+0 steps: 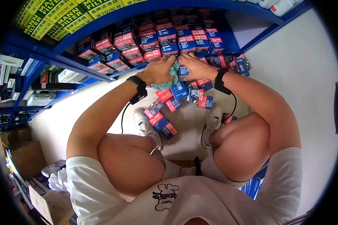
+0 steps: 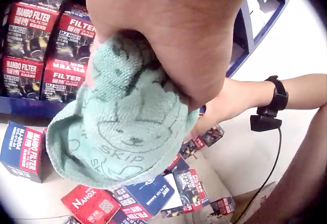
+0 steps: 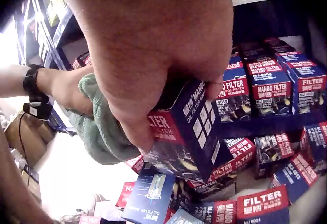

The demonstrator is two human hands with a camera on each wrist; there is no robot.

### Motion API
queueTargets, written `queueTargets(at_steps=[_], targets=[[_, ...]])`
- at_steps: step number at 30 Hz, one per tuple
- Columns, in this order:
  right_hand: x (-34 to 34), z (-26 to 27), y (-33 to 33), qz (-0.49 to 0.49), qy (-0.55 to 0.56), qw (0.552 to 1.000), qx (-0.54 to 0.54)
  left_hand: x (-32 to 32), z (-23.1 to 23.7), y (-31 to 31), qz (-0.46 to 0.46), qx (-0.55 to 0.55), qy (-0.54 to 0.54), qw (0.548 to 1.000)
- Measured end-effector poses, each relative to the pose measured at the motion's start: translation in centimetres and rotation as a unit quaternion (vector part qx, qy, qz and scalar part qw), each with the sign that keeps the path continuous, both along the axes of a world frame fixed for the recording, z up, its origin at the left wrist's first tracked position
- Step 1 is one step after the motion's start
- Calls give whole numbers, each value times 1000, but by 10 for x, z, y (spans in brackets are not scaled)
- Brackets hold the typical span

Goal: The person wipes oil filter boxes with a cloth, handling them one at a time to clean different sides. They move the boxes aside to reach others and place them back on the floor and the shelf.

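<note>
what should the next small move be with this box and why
Probably a light wipe of the box with the cloth: the right hand grips the box, while the left hand holds the cloth bunched close beside it, so a short move should do.

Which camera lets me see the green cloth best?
The left wrist view: the green cloth is big, showing a printed face and the word SKIP. The head view shows a small bit by the left hand; the right wrist view shows part beside the right hand, without readable print.
</note>
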State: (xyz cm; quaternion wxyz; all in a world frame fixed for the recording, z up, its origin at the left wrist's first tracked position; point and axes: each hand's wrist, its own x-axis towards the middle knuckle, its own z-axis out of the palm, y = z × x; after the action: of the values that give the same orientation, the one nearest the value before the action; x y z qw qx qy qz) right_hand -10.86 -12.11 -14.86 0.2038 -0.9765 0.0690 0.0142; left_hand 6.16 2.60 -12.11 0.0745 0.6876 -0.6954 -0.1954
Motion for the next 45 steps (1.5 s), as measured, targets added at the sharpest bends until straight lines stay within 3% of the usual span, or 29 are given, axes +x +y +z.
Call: queueTargets(at_steps=[9,14,17,22,25,29,32,39,45], targets=[[-17,38,18,20,-112,993,40,-4,26,-9,85,-5,4,996],[-23,56,-5,-51,-95,994,17,-21,36,-17,82,-93,40,992],[-29,57,-16,-73,-102,992,-1,-39,48,-18,87,-63,50,993],[-33,72,-20,18,-104,994,-22,-36,31,-22,82,-96,49,991],[-31,85,-13,38,-128,991,-13,-28,19,-23,116,-44,34,992],[-27,85,-12,39,-167,985,-21,-21,17,-23,108,-12,34,993],[-28,75,-12,10,-98,993,-58,-26,26,-27,89,-33,45,994],[-34,61,-17,-7,-98,994,-42,-34,32,-28,87,-69,61,992],[-28,71,-11,63,-128,990,7,-29,1,-16,128,-37,11,991]])
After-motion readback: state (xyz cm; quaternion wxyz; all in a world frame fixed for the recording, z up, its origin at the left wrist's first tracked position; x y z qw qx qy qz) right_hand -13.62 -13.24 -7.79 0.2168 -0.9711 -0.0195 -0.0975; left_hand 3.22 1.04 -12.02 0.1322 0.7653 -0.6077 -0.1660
